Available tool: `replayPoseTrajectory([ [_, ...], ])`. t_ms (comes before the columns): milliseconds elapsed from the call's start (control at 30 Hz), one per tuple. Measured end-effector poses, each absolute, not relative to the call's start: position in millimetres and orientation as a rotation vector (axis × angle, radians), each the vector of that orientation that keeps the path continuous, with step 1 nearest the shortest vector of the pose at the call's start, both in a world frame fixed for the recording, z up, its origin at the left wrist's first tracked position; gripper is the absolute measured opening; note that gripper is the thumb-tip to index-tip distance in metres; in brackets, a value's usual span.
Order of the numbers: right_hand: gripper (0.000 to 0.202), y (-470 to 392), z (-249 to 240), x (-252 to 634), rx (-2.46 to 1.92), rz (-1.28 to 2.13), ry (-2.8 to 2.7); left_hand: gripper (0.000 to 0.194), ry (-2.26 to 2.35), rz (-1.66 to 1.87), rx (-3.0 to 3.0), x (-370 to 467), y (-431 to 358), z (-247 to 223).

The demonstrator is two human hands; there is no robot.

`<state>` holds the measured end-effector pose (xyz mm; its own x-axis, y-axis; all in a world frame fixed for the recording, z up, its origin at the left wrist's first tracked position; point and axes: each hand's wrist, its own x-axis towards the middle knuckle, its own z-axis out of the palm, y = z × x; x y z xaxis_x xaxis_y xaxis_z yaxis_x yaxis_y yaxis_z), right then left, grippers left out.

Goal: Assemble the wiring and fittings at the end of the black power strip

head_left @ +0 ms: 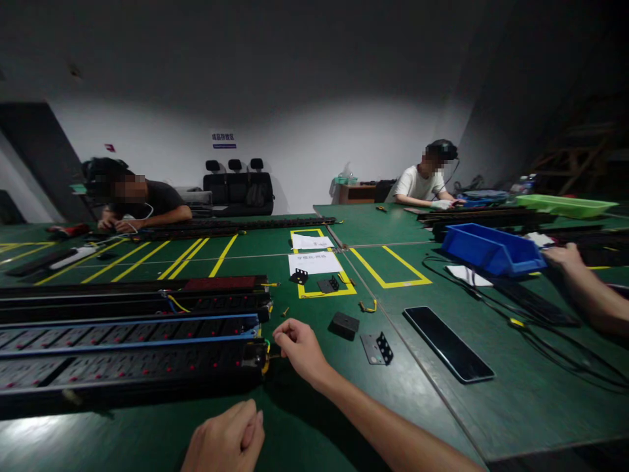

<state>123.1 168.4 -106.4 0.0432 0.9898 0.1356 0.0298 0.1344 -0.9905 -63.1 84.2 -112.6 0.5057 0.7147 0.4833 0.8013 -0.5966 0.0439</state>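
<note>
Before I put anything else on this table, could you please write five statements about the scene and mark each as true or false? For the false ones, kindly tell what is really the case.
1. The right hand is at the wired end of the nearest black rail. True.
2. The black block lies between the right hand and the phone. True.
3. The phone lies inside a bin. False: it lies on the green table, nearer to the camera than the blue bin.
4. The phone's screen faces up and is dark. True.
5. A hand covers the phone. False: no hand is on it; the left hand is curled, on the near side of that rail.
</note>
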Motion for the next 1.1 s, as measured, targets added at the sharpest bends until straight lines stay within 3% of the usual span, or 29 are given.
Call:
replayPoseTrajectory([
  [1100,0.009,168.7,-106.4,122.6,-1.161,1.060,-1.274,0.031,-1.366,-0.683,-2.577,-63.8,84.2,-113.1],
])
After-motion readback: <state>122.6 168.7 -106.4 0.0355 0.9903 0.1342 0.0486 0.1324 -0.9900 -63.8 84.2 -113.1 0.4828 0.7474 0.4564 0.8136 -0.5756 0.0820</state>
